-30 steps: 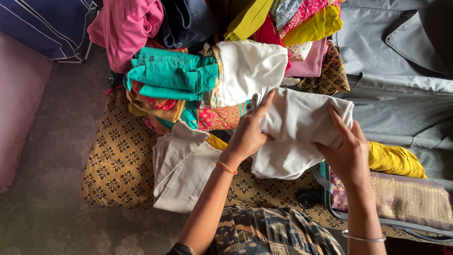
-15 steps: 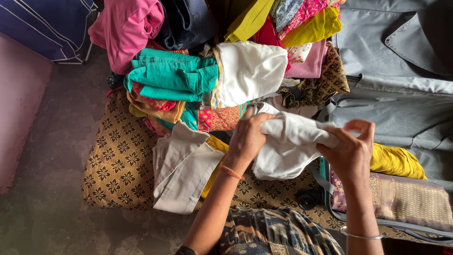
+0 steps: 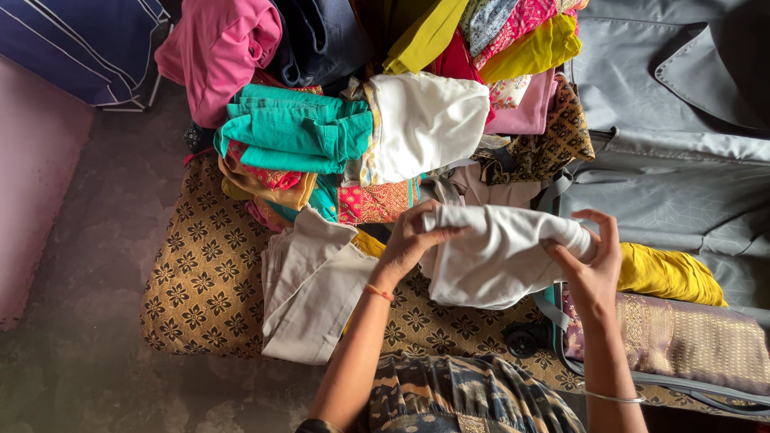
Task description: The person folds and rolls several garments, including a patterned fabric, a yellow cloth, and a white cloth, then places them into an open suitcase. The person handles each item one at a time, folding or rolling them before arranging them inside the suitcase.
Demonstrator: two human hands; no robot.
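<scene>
No packages, labels, signs or screens show in this view; only cloth, folded garments and an open grey suitcase [image 3: 674,160] fill it, none bearing a visible tag or printed panel.

A room in a home, by the look of it; a heap of folded, many-coloured clothes [image 3: 361,104] lies on a brown flower-patterned cushion [image 3: 204,273] on a bare grey floor [image 3: 104,240]. An open grey fabric suitcase [image 3: 674,184] sits beside them.

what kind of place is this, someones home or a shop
Most likely a room in a home during packing: an open grey suitcase, a heap of folded colourful clothes on a patterned mat, and both hands rolling a white garment.
</scene>
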